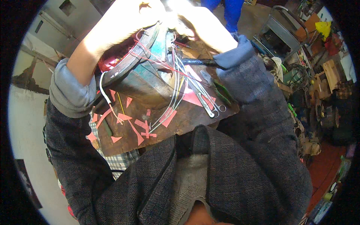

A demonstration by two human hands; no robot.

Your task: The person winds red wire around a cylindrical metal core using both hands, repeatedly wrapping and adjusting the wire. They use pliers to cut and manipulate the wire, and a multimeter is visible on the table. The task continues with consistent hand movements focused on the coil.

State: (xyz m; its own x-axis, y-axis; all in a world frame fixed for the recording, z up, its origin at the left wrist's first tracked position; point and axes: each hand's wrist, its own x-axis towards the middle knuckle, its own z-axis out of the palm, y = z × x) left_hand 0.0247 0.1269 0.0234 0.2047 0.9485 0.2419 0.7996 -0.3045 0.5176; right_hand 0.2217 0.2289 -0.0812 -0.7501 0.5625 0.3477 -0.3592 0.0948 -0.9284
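Note:
At the top, my left hand (146, 13) is at the rim of a dark, teal-streaked metal housing (137, 82), its fingertips lost in glare. My right hand (187, 26) is beside it, fingers curled around something I cannot make out. Red windings (110, 62) show inside. Red and white wires (176, 86) hang over the housing onto a worn wooden board (168, 140). On the board lie scissors (206, 105), green-handled pliers (221, 90), a dark green tool (108, 127) and several pink paper scraps (137, 131).
A person's blue-clad legs (232, 15) stand beyond the board. A metal trolley (275, 33) is at back right, with cluttered tools and parts (322, 112) along the right. A pale wall (26, 120) is on the left; checked cloth (120, 163) shows under the board.

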